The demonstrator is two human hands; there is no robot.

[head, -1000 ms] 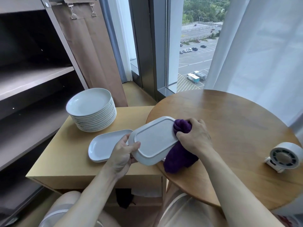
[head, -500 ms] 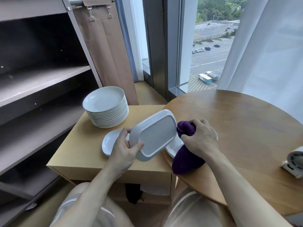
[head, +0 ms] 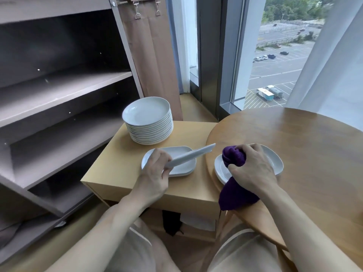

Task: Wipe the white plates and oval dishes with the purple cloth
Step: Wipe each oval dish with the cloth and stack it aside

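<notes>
Your left hand [head: 155,173] pinches one dish [head: 190,157] edge-on, fingers curled round its near end, just above the left pile [head: 185,167]. Your right hand [head: 251,169] is clenched round the cloth [head: 235,197], over the right pile [head: 275,163]. Plates [head: 149,122] beyond your left fingers are probably unwiped, so much of the task looks undone.

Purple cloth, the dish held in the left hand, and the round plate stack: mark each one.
purple cloth [head: 234,159]: head view, its bunched upper end.
held dish [head: 191,156]: head view, middle of its tilted edge.
round plate stack [head: 146,111]: head view, top plate's well.
</notes>
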